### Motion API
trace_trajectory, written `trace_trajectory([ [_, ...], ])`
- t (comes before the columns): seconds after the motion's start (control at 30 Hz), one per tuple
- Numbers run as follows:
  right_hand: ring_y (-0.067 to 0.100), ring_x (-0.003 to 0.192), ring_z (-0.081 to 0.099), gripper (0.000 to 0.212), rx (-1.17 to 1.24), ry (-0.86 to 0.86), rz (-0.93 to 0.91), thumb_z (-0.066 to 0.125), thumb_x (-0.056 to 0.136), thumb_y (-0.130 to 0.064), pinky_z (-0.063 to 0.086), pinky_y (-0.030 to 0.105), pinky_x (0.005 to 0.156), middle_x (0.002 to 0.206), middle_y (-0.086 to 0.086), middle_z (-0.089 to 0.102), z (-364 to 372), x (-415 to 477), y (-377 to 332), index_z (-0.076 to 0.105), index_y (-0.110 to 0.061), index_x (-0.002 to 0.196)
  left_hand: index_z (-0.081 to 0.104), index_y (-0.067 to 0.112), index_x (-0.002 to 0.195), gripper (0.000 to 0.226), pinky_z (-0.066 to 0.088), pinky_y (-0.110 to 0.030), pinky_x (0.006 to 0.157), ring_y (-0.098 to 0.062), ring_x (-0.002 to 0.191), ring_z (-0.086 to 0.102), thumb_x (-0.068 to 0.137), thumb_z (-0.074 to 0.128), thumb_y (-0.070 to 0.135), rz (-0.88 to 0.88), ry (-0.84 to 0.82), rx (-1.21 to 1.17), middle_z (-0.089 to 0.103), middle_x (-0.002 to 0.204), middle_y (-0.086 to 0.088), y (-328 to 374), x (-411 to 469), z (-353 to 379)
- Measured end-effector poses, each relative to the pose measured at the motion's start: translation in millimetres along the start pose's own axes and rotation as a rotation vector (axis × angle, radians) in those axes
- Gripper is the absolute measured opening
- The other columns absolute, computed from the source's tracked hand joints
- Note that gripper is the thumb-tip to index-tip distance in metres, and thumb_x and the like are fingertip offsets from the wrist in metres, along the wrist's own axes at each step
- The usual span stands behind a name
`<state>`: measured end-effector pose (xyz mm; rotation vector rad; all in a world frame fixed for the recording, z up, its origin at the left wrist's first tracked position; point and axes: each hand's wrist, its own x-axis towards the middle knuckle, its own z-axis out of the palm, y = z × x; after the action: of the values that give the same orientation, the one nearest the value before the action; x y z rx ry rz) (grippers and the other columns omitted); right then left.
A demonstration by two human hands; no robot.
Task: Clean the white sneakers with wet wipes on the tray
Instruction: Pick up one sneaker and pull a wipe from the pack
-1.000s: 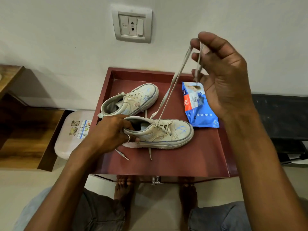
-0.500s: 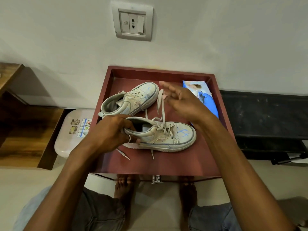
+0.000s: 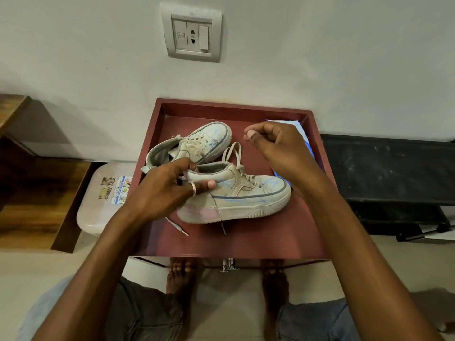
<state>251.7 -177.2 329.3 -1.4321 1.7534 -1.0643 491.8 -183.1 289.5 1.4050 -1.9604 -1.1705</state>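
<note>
Tray: dark red, raised rim, pushed up against the wall, both shoes and the wipes in it.
Near sneaker: middle of the tray, toe pointing right. It's got blue pen scribbles on the side and a pinkish smudge on the sole by the heel.
Far sneaker: right behind the near one and angled toward the back wall, with blue marks on its toe too.
Left hand: grips the near sneaker at the heel collar, fingers over the top edge and thumb pressed on the side. There's a ring on it.
Right hand: up over the back right of the tray with fingers curled in, and I can't see anything between them.
Lace loop: sticks up loose from the near sneaker, just left of the right hand and not touching it as far as I can tell.
Lace tip: lying on the tray floor in front of the heel.
Wet wipes pack: blue, back right corner, mostly hidden behind the right hand.
Wall socket: on the wall above the tray.
</note>
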Motion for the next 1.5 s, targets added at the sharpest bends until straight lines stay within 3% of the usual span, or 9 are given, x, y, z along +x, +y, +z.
trace_trajectory([
  [0.1,0.001,0.096,0.067,0.015,-0.036,-0.006,0.014,0.058,0.097,-0.025,0.053,0.030,0.094,0.096,-0.009,0.075,-1,-5,0,0.073,-0.023,0.101,0.068,0.028,0.093,0.039,0.061,-0.038,0.079,-0.005,0.087,0.071,0.071,0.074,0.060,-0.046,-0.001,-0.078,0.074,0.093,0.017,3,0,2],
  [0.2,0.002,0.088,0.067,0.016,-0.074,-0.001,0.003,0.058,0.097,-0.028,0.054,0.027,0.087,0.094,-0.008,0.074,-1,-10,-2,0.073,-0.023,0.099,0.064,0.034,0.097,0.033,0.055,-0.020,0.063,0.003,0.076,0.067,0.079,0.066,0.062,-0.050,0.068,-0.066,0.071,0.088,0.024,7,2,6],
  [0.37,0.000,0.082,0.065,0.017,-0.162,-0.052,-0.020,0.056,0.098,-0.031,0.053,0.026,0.080,0.089,-0.011,0.073,5,-20,-5,0.072,-0.026,0.096,0.058,0.037,0.106,0.032,0.041,-0.027,0.056,-0.006,0.069,0.056,0.088,0.058,0.063,-0.133,0.118,-0.215,0.064,0.091,0.012,8,7,17],
  [0.57,0.000,0.088,0.064,0.017,-0.271,-0.041,0.011,0.057,0.097,-0.027,0.049,0.018,0.082,0.096,-0.014,0.072,-13,-22,10,0.074,-0.026,0.101,0.055,0.035,0.111,0.035,0.041,-0.027,0.055,-0.010,0.076,0.058,0.089,0.058,0.063,-0.200,0.175,-0.252,0.065,0.099,0.011,9,15,20],
  [0.77,0.003,0.097,0.060,0.018,-0.418,-0.015,0.089,0.055,0.098,-0.020,0.043,0.011,0.077,0.109,-0.010,0.069,-47,-18,35,0.072,-0.022,0.104,0.058,0.036,0.106,0.038,0.057,-0.042,0.087,-0.015,0.096,0.066,0.086,0.058,0.068,-0.274,0.285,-0.229,0.068,0.104,0.011,8,22,27],
  [0.97,0.021,0.104,0.065,0.025,-0.587,0.063,0.160,0.052,0.096,-0.015,0.052,0.033,0.087,0.114,0.001,0.071,-72,-16,52,0.071,-0.019,0.113,0.057,0.034,0.110,0.038,0.055,-0.044,0.092,-0.019,0.098,0.067,0.089,0.056,0.066,-0.285,0.278,-0.194,0.068,0.104,0.011,13,22,29],
  [1.13,0.026,0.100,0.066,0.027,-0.646,0.100,0.153,0.051,0.095,-0.015,0.053,0.034,0.084,0.109,0.004,0.072,-77,-1,69,0.071,-0.018,0.112,0.058,0.035,0.109,0.045,0.055,-0.044,0.091,-0.018,0.097,0.066,0.086,0.051,0.074,-0.283,0.303,-0.160,0.067,0.102,0.012,11,24,30],
  [1.33,0.027,0.109,0.064,0.030,-0.646,0.090,0.091,0.051,0.098,-0.012,0.053,0.039,0.090,0.124,0.008,0.067,-60,26,92,0.067,-0.012,0.122,0.057,0.043,0.107,0.053,0.055,-0.050,0.092,-0.018,0.101,0.067,0.075,0.049,0.084,-0.254,0.339,-0.159,0.067,0.108,0.017,9,27,29],
  [1.5,0.029,0.109,0.063,0.035,-0.759,0.043,0.022,0.050,0.096,-0.007,0.055,0.043,0.087,0.127,0.011,0.066,-54,47,104,0.063,-0.012,0.128,0.058,0.044,0.102,0.045,0.053,-0.050,0.095,-0.016,0.104,0.065,0.077,0.051,0.081,-0.242,0.377,-0.160,0.065,0.107,0.022,12,30,31],
])
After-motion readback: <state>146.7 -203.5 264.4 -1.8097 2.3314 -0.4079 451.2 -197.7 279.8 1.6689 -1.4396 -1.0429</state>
